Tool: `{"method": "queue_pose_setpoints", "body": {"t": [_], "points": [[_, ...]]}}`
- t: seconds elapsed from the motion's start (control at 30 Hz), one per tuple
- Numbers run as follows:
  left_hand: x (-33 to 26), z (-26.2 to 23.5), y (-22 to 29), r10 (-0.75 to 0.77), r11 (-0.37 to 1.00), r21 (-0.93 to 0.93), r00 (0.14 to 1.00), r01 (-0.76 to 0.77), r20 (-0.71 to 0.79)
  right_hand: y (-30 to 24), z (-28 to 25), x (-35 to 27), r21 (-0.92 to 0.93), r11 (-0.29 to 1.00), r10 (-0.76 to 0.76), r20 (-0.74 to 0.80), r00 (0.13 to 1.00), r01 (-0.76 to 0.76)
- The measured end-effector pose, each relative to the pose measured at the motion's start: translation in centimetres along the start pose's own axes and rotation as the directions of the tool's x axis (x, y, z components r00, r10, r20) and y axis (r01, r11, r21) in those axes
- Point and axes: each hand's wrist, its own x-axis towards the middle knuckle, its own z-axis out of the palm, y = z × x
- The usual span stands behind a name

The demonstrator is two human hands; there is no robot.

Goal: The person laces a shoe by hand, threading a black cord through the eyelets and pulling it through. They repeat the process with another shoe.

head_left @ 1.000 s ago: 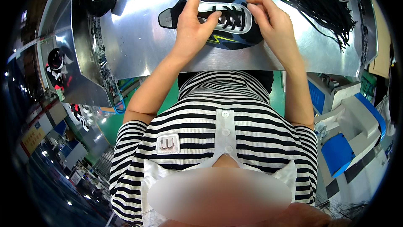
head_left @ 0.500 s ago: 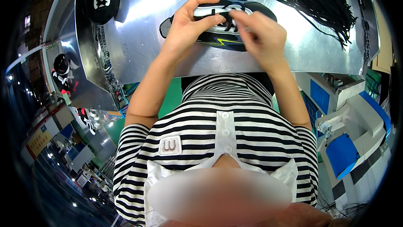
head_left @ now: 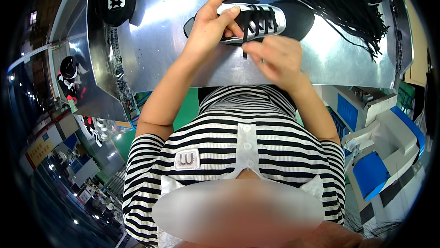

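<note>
A black shoe with a white lacing panel lies on the metal table, its toe toward the right. Black shoelace crosses the panel in several rows, and one length hangs over the near side. My left hand grips the shoe at its opening, thumb on the panel and some fingers tucked underneath or inside. At the shoe's near edge is my right hand, slightly blurred, its fingertips pinched at the hanging length of lace.
A heap of loose black laces covers the table's far right. Another black shoe with a white panel sits at the far left. The metal table has raised side edges. A grey and blue machine stands to the right.
My right hand has come from over the panel toward me, down to the shoe's near edge. The shoe has tilted so its laced top shows more, and has shifted slightly right.
</note>
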Motion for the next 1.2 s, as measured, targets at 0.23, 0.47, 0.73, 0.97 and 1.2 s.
{"method": "queue_pose_setpoints", "body": {"t": [0.23, 0.47, 0.73, 0.97, 1.2], "points": [[0.9, -0.1, -0.1, -0.002, 1.000, -0.001, 0.999, 0.002, -0.046, -1.9, 0.5, -1.2, 0.103, 0.994, -0.033, -0.003, 0.999, 0.033], [1.3, -0.4, -0.2, 0.014, 1.000, -0.003, 1.000, -0.014, -0.011, -1.4, 0.8, -2.3, 0.087, 0.987, 0.129, 0.038, 0.991, -0.132], [-2.7, -2.7, 0.5, 0.213, 0.858, 0.413, 0.943, -0.306, 0.255, 0.4, -1.3, -2.9, 0.428, 0.490, 0.784, 0.165, 0.598, -0.760], [-3.7, -1.2, -0.9, 0.413, 0.622, 0.665, 0.895, -0.413, 0.169, 0.9, 1.1, -1.6, 0.330, 0.450, 0.800, 0.262, 0.539, -0.830], [-3.2, -1.5, -0.8, 0.310, 0.697, 0.631, 0.937, -0.340, 0.163, 0.9, 1.5, -1.0, 0.291, 0.484, 0.820, 0.177, 0.544, -0.825]]}}
